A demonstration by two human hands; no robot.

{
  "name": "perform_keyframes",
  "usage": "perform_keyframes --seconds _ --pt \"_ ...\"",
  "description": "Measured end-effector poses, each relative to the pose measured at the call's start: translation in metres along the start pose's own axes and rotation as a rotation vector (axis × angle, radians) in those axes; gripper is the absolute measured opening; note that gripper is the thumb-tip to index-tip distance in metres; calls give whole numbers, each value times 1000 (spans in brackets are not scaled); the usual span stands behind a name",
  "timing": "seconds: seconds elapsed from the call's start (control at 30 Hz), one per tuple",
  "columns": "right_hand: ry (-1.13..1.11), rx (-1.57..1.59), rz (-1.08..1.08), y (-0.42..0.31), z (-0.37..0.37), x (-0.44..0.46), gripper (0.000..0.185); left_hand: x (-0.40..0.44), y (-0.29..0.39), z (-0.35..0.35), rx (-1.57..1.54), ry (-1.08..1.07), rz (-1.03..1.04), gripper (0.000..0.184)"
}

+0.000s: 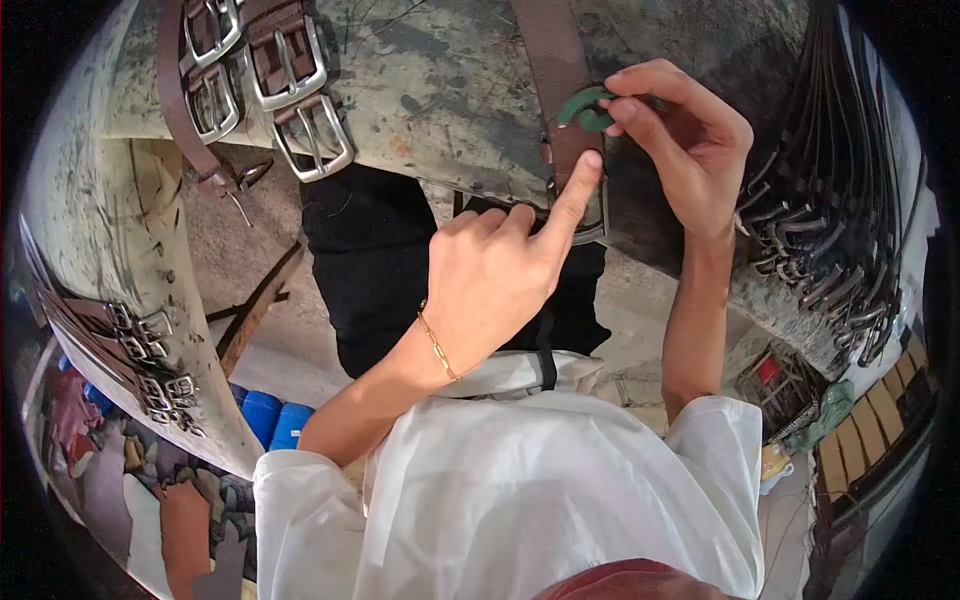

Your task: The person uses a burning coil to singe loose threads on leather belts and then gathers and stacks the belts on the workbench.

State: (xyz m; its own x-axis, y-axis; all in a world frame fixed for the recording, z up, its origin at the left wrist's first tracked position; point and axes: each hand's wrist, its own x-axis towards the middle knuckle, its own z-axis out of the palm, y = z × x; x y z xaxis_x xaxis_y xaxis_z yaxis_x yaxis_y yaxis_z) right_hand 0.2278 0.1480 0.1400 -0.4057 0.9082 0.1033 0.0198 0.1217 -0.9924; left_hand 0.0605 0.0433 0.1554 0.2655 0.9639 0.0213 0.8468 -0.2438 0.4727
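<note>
A brown leather belt (553, 60) lies on the worn work surface at the upper middle, its metal buckle (592, 235) at the near edge. My left hand (500, 270), with a gold chain bracelet on the wrist, presses its extended index finger on the belt just above the buckle; the other fingers are curled under, and whether they hold anything is hidden. My right hand (690, 140) pinches a small curved green tool (580, 108) between thumb and fingers, over the belt's right edge.
Brown belts with silver buckles (290, 75) lie at the upper left. Many dark belts (830, 200) hang over the right side, and more buckled belts (150, 360) hang at the left. Leather scraps (183, 530) and blue containers (262, 415) are at the lower left.
</note>
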Motion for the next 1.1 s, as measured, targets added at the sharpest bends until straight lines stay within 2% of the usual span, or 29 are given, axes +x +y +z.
perform_keyframes --seconds 0.53,0.6,0.63,0.83,0.93,1.0,1.1 --pt "-94 -78 -100 -2 0 4 16 1 -4 5 9 26 58 54" --pt "-82 -91 -75 -3 1 4 17 0 -4 5 16 13 68 68" --pt "-80 -91 -76 -4 1 4 17 0 -4 5 17 12 70 68" --pt "-109 -370 -169 -11 1 7 17 0 -3 5 15 21 68 68" --pt "-68 -187 -140 -6 1 3 17 0 -4 6 0 25 68 67" --pt "123 62 -84 3 -2 -2 17 0 -7 11 -98 114 79 51" --pt "191 119 -93 7 -3 -10 17 -3 -7 17 -171 163 83 49"
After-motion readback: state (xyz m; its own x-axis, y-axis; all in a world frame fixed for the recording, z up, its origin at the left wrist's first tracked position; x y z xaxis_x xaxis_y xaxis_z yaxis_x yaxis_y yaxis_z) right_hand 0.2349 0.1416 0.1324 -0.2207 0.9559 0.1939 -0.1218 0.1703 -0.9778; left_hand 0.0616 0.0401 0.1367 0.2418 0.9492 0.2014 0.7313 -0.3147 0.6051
